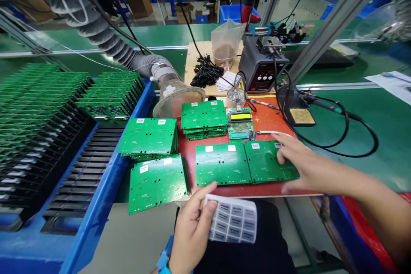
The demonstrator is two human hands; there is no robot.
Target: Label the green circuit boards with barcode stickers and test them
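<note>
My left hand (194, 222) pinches the left edge of a white sheet of printed labels (233, 219) in front of the table edge. My right hand (297, 165) has its fingers apart over the right end of a green circuit board (265, 165), a fingertip near its right label. Another green board (221, 167) lies directly to its left, with two white labels along its top. Three more groups of labelled boards sit farther left: a front stack (157, 184), a middle stack (147, 137) and a back stack (204, 115).
A blue bin (105, 171) with racked boards (35, 115) fills the left. Behind the boards are a fume hose funnel (178, 100), a small display board (240, 122), a soldering station (263, 68), black cables (207, 70) and a sponge tray (301, 116).
</note>
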